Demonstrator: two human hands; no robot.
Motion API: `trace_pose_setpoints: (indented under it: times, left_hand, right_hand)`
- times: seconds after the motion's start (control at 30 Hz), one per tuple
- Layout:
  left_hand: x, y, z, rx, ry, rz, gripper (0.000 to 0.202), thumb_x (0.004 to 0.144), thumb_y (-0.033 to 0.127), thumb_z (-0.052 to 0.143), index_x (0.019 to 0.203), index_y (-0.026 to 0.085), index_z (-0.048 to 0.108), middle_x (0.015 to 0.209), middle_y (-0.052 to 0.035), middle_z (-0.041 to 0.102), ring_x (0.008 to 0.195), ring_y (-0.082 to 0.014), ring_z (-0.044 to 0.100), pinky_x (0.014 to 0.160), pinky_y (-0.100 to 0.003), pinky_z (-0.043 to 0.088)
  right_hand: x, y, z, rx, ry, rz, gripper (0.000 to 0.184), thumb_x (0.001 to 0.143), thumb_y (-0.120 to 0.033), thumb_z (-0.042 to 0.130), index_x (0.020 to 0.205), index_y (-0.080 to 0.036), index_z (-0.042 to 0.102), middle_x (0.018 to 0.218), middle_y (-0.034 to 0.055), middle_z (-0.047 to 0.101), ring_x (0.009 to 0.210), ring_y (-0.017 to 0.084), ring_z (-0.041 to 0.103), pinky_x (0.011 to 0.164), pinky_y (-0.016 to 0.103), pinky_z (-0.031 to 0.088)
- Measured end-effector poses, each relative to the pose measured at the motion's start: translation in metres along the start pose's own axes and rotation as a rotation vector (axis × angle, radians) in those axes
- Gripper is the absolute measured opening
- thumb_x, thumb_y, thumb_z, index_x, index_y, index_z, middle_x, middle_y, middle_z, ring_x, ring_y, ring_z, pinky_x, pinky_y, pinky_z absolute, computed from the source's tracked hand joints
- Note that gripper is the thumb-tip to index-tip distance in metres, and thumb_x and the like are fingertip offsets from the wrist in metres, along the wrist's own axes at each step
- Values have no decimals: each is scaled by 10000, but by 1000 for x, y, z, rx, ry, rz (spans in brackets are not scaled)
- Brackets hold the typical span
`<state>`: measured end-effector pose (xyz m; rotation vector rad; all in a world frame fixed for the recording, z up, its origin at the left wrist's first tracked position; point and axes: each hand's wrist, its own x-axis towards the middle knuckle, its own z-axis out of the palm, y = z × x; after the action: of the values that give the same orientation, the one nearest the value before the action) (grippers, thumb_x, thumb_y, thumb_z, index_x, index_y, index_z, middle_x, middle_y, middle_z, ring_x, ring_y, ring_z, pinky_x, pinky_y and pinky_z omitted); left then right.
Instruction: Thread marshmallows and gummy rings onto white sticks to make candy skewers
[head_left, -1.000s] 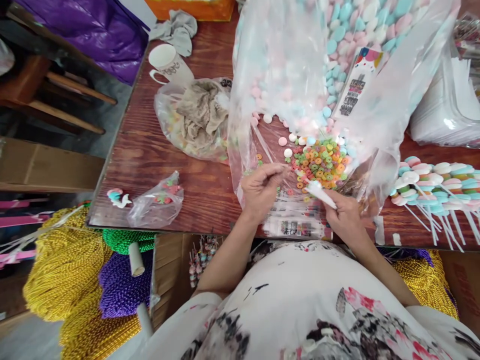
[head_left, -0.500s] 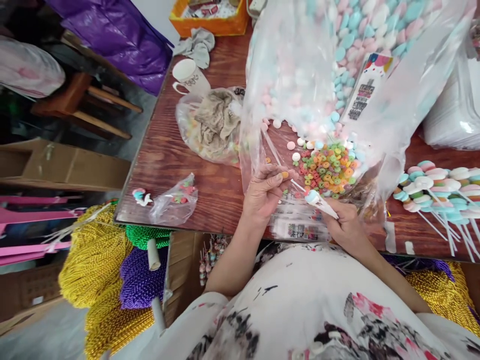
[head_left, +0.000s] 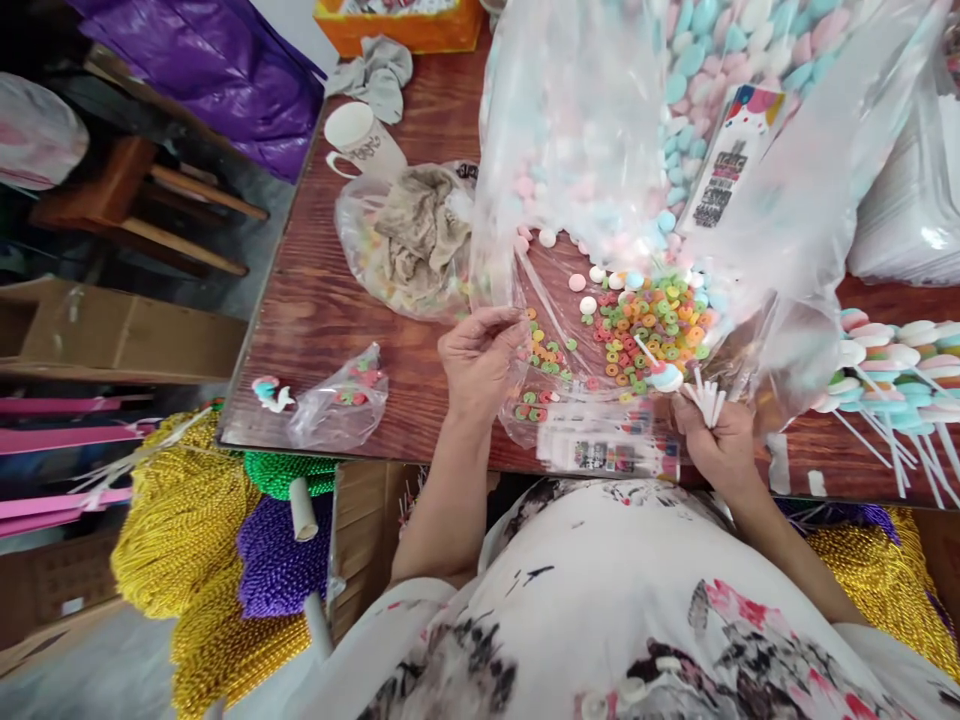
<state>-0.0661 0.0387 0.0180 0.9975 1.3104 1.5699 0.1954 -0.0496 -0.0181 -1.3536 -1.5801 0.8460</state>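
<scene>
With fingertips pinched together, my left hand [head_left: 480, 365] is at the near-left edge of a clear plastic bag [head_left: 517, 375]; the film appears caught between the fingers. My right hand [head_left: 716, 445] is closed around a bunch of white sticks [head_left: 706, 400]. Beside that bunch, one stick with a pale blue and white candy [head_left: 664, 376] points up to the left from the same hand. A heap of small coloured candy rings [head_left: 652, 325] lies just beyond it. Smaller loose candy rings [head_left: 544, 350] lie by my left fingertips. Flat printed wrappers [head_left: 607, 455] rest between my hands at the table edge.
Big plastic bags of pastel candies [head_left: 705, 60] fill the back. Finished candy sticks [head_left: 892, 370] lie right. On the left stand a white mug [head_left: 364, 140], a bag with a cloth [head_left: 420, 230] and a small candy bag [head_left: 345, 395]. Bead strings [head_left: 180, 510] hang below the table [head_left: 300, 290].
My left hand has moved left, and the orange piece at its fingertips no longer shows. The right hand has shifted right and turned, bringing the sticks upright. The view has shifted slightly.
</scene>
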Motion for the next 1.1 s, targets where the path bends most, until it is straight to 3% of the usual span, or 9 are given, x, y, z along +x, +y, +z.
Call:
trace_pose_setpoints:
  times: [0.13,0.3,0.4,0.57,0.7,0.93,1.1]
  left_hand:
    - [-1,5,4,66,-176,-76,150,654,234,836,753,174,742,710,-5,721,625,-135,671,655,-281,568]
    - [10,9,19,247,-306,88,67,692,181,785,753,178,757,717,1,731,670,-125,669,671,-249,558]
    - [26,10,16,266,-265,157,60,707,170,772,763,180,751,708,9,722,644,-117,666,645,-236,556]
    - [40,11,6,110,-214,86,251,652,203,833,883,195,736,749,10,719,620,-119,669,595,-239,576]
    - [34,10,2,-32,-216,-24,385,569,177,883,920,210,727,769,27,701,642,-107,666,645,-255,612]
    - [20,5,-3,-262,-174,-306,315,615,159,841,885,213,689,728,62,666,614,-95,672,723,-316,633]
    - [5,-4,0,-247,-202,-284,268,694,187,787,936,215,675,828,22,702,708,-124,699,843,-389,603]
  right_hand:
    - [-5,8,1,38,6,45,205,930,-228,532,759,-186,637,597,-34,504,522,104,418,534,245,358]
    - [-6,4,2,104,46,49,243,932,-239,558,695,-187,571,585,-49,431,524,94,382,519,244,317]
    - [-5,4,-4,95,79,61,291,933,-243,569,649,-185,535,575,-45,446,529,95,407,522,247,320]
    - [-8,10,-8,116,84,105,270,932,-244,582,671,-179,560,566,-43,462,526,95,417,523,251,323]
    - [-11,14,-3,139,62,67,254,940,-212,563,688,-179,573,575,-45,457,532,92,420,530,246,336]
    - [-12,25,0,105,73,3,197,917,-167,561,729,-189,618,596,-44,489,525,94,447,526,233,375]
    - [-14,28,0,47,52,-64,200,896,-132,545,742,-193,656,651,-11,603,569,123,560,571,244,451]
